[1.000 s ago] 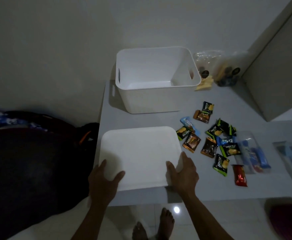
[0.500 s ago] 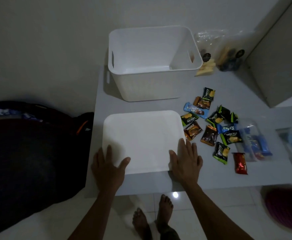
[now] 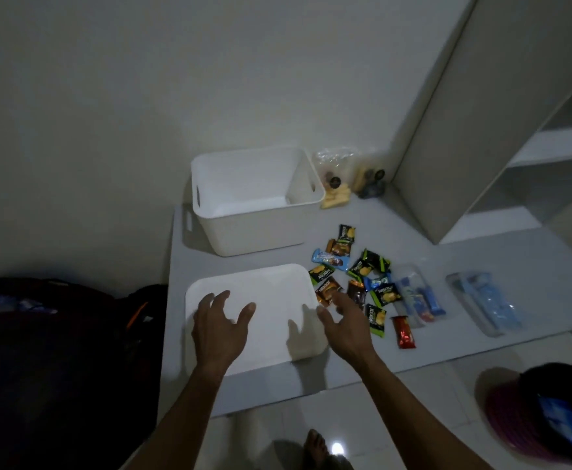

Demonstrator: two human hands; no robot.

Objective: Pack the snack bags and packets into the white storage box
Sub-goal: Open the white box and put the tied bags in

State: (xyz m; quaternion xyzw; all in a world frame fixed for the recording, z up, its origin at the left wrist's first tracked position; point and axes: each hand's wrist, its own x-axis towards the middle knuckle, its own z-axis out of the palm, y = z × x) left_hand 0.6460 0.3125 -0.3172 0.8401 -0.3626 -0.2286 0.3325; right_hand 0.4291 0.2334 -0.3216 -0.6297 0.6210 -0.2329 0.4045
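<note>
The white storage box (image 3: pixel 240 228) stands open and empty at the back of the grey table. Its flat white lid (image 3: pixel 271 300) lies in front of it. My left hand (image 3: pixel 218 325) hovers over the lid's left part with fingers spread, holding nothing. My right hand (image 3: pixel 344 325) is at the lid's right edge, fingers spread, reaching toward the snack packets (image 3: pixel 356 269) scattered just right of the lid. A red packet (image 3: pixel 404 332) and a green one (image 3: pixel 376 318) lie nearest the front. Clear snack bags (image 3: pixel 349 174) sit behind the box on the right.
Two clear pouches with blue items (image 3: pixel 418 296) (image 3: pixel 488 305) lie right of the packets. A tall cabinet panel (image 3: pixel 464 130) rises at the back right. A dark bag (image 3: pixel 57 351) sits left of the table (image 3: pixel 481 252), and a dark cap (image 3: pixel 545 415) lies on the floor.
Both hands have lifted off the lid's near edge and spread. The right hand has moved toward the packets. The camera has tilted up and back.
</note>
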